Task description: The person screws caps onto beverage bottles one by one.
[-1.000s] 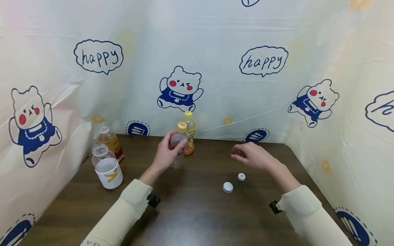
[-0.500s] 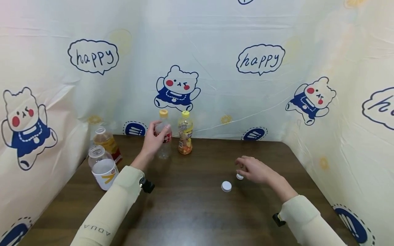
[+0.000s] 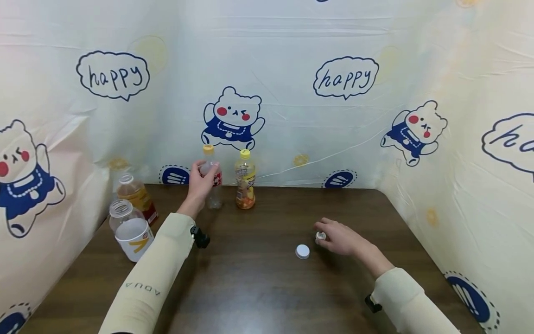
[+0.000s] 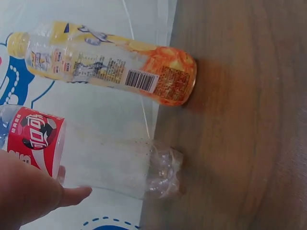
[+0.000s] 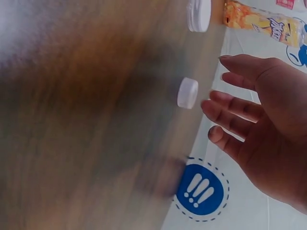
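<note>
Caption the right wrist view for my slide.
Right hand near a small white cap on the brown tabletop; larger white cap and labelled bottle at top.

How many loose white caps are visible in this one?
2. The larger cap lies on the table, left of the right hand; the smaller cap is near that hand's fingertips. Others could be hidden.

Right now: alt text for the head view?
A person's left hand grips a red-labelled bottle beside a yellow-capped bottle at the back of a dark table; the right hand hovers by a small white cap, with a larger white cap nearby. A white-labelled bottle and an amber-labelled bottle stand on the left.
</note>
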Available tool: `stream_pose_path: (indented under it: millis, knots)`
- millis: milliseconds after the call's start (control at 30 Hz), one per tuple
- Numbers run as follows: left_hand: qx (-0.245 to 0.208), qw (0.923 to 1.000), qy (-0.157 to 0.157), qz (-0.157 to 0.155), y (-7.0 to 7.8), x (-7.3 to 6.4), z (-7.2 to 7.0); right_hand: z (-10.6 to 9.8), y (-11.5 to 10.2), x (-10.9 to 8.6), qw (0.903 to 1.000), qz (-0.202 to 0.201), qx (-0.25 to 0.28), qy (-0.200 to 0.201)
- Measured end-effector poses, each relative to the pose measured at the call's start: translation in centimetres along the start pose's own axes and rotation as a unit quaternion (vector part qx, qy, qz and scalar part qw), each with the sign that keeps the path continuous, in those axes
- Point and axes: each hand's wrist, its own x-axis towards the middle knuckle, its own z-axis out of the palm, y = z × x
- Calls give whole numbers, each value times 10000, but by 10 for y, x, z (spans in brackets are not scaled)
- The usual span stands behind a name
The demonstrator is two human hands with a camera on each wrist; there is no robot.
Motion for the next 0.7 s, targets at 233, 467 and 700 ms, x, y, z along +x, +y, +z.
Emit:
stream_pose_path:
  millis: [233, 467, 700]
  knots:
    - [-26, 9998, 142, -104, 1, 12, 4, 7, -8, 1, 9989, -167, 386, -206]
    - [-114, 9997, 186, -92, 3, 19, 6, 13, -17, 3, 9984, -290, 373, -315]
    - [70, 9999, 71, -31, 1, 17, 4, 16, -27, 5, 9970, -183, 389, -643]
